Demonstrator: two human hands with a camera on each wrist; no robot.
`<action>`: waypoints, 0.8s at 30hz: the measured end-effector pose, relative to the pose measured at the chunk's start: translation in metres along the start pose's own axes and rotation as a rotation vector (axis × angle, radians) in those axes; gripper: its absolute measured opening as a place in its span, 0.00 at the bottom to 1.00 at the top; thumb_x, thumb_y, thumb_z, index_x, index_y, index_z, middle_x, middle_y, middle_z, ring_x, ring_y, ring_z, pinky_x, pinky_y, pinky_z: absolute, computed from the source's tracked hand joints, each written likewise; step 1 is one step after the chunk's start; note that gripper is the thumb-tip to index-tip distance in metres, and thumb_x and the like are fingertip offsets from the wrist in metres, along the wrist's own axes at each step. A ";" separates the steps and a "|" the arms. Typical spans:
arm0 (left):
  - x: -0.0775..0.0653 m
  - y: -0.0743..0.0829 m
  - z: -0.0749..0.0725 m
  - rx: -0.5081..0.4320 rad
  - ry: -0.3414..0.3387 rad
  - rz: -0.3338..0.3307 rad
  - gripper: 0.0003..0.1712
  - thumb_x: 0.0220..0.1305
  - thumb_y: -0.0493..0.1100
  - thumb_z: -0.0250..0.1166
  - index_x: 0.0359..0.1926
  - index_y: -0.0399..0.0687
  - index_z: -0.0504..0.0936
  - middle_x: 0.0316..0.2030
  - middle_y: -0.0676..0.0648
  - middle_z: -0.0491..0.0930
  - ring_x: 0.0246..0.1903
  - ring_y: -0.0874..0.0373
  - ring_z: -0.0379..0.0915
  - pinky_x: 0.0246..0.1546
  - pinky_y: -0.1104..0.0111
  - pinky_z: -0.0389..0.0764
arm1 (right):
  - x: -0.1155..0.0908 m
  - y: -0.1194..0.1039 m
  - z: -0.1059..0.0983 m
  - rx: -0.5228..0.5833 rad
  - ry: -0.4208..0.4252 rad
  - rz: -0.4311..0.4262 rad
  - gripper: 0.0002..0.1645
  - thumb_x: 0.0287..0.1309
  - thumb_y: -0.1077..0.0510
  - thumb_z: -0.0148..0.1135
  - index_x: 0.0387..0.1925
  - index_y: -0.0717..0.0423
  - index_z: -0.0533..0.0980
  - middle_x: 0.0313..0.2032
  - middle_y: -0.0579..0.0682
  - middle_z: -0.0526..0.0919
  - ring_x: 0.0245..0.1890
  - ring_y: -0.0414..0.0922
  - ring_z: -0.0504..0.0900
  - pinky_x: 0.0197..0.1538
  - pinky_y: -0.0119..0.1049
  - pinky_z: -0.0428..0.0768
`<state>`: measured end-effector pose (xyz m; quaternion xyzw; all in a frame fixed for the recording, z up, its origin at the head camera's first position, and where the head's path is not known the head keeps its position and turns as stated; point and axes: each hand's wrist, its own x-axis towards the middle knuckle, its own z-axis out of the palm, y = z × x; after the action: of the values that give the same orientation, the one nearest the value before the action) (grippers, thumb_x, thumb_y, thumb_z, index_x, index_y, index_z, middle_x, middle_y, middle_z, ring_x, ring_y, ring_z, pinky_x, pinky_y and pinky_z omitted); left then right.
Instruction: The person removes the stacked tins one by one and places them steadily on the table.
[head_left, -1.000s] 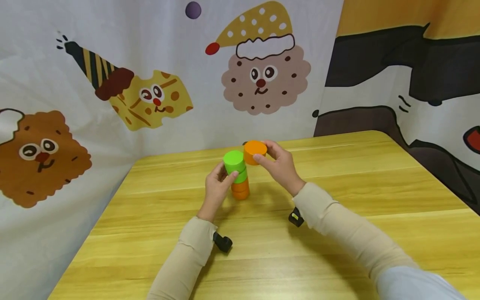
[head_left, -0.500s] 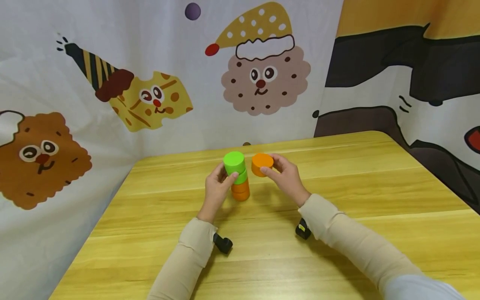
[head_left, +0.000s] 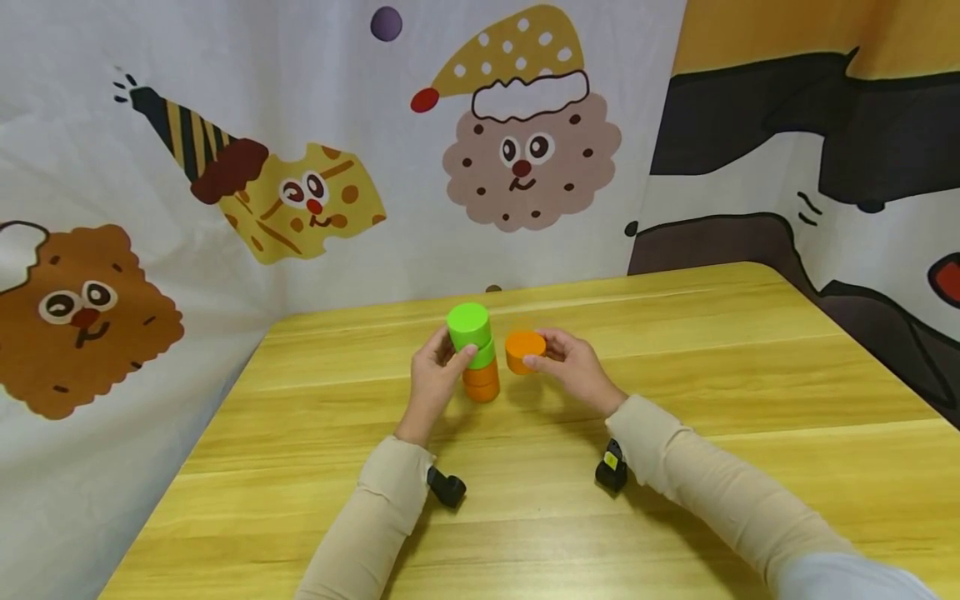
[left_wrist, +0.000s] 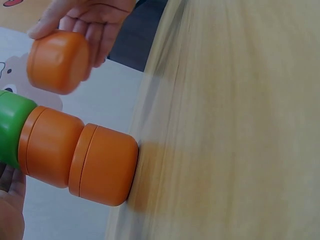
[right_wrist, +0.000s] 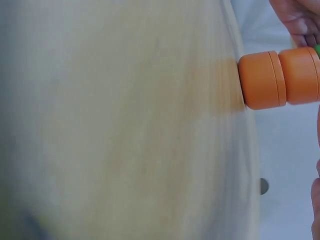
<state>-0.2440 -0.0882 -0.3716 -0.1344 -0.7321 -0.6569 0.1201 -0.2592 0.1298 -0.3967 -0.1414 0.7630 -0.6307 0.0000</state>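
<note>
A stack of small round lidded jars stands upright on the wooden table [head_left: 337,400]: two orange jars [head_left: 482,388] below, green jars [head_left: 468,325] above. My left hand [head_left: 433,379] grips the green part from the left, thumb in front. Just right of the stack, my right hand [head_left: 576,368] pinches a separate orange jar [head_left: 526,353] between thumb and fingers. The left wrist view shows this held orange jar [left_wrist: 57,62] raised off the table, apart from the stack. In the right wrist view, the bottom orange jar [right_wrist: 262,80] sits on the tabletop.
Behind the table hangs a white cloth [head_left: 337,75] printed with cartoon biscuits and cheese. A black wrist camera [head_left: 447,487] sits beside the left sleeve, another camera [head_left: 612,468] beside the right sleeve. The table's far edge lies close behind the stack.
My right hand has drawn the orange jar away from beside the stack's top, to the right and down toward the table. The left hand and stack have stayed in place.
</note>
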 end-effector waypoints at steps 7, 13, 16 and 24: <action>-0.001 0.001 0.000 -0.004 0.002 -0.009 0.27 0.59 0.36 0.64 0.60 0.34 0.70 0.54 0.34 0.74 0.55 0.45 0.70 0.58 0.55 0.70 | 0.001 0.012 -0.003 -0.020 -0.111 0.047 0.30 0.53 0.57 0.66 0.57 0.63 0.69 0.52 0.59 0.77 0.49 0.50 0.78 0.48 0.32 0.80; -0.001 0.001 0.000 -0.004 0.000 -0.010 0.27 0.59 0.37 0.64 0.60 0.34 0.70 0.55 0.35 0.74 0.55 0.45 0.70 0.59 0.57 0.69 | 0.001 0.018 -0.006 -0.061 -0.166 0.059 0.32 0.53 0.56 0.66 0.57 0.65 0.68 0.52 0.59 0.78 0.49 0.50 0.78 0.50 0.32 0.79; -0.001 0.001 0.000 -0.001 0.000 -0.015 0.27 0.59 0.37 0.64 0.60 0.34 0.70 0.54 0.35 0.74 0.55 0.45 0.70 0.59 0.57 0.70 | 0.001 0.022 -0.007 -0.071 -0.165 0.092 0.33 0.52 0.55 0.67 0.58 0.64 0.68 0.52 0.58 0.77 0.50 0.49 0.77 0.51 0.34 0.78; -0.001 0.001 0.000 0.016 0.002 -0.017 0.28 0.59 0.37 0.64 0.60 0.34 0.70 0.55 0.35 0.74 0.56 0.46 0.70 0.59 0.59 0.70 | 0.003 0.030 -0.009 -0.081 -0.194 0.160 0.33 0.51 0.53 0.68 0.57 0.60 0.70 0.52 0.55 0.78 0.53 0.48 0.76 0.56 0.38 0.75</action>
<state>-0.2429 -0.0878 -0.3708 -0.1268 -0.7383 -0.6521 0.1162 -0.2702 0.1431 -0.4235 -0.1406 0.7930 -0.5809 0.1185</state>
